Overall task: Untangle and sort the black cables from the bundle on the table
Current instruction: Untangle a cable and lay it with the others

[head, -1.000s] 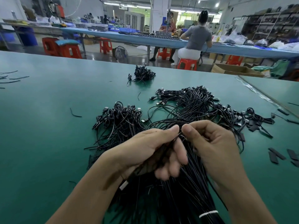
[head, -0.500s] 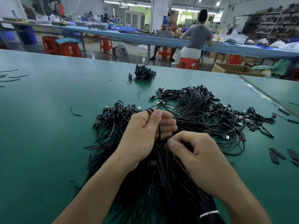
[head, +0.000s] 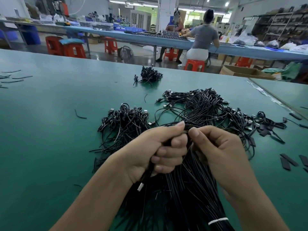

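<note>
A big bundle of black cables (head: pixel 188 194) lies on the green table (head: pixel 41 139) under my hands, bound near the bottom by a white tie (head: pixel 218 220). My left hand (head: pixel 158 150) grips a few black cables in its curled fingers; a silver plug end hangs below it. My right hand (head: pixel 215 147) pinches a thin cable between thumb and forefinger, right against the left fingertips. A tangled pile with plugs (head: pixel 206 107) spreads beyond my hands, and a smaller heap (head: pixel 125 120) lies to the left.
A small knot of cables (head: pixel 150 75) sits farther back on the table. Black flat strips (head: pixel 288 160) are scattered at the right, loose wires (head: pixel 15 78) at the far left. Past the table's far edge are red stools, a long bench and a seated person (head: pixel 203 39).
My left hand has come back from the left heap and turned palm-in, gripping cables again. My right hand has risen to meet it, pinching a cable at the fingertips.
</note>
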